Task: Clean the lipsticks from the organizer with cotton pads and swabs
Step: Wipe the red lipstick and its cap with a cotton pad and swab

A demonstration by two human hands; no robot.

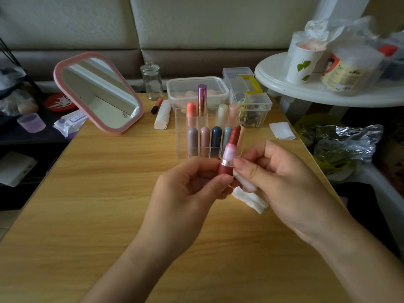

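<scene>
**Head view — glossy dark-red bullet lipstick (229,153) held up in two hands**

Most of the matte red base is covered by the curled fingertips of the left hand (192,184), which grips it. The right hand (284,182) pinches a soft, fibrous white cotton pad (249,193) against the silver collar, the pad half concealed under the palm. The lipstick's long axis stands nearly upright, its slanted tip leaning toward 1 o'clock and its middle sleeve smeared pink. It hangs over the centre of the wood-grain table (109,193), just before the clear acrylic gridded organizer (181,136) at 12 o'clock — the tip mostly hides one capsule-shaped tube there.
</scene>
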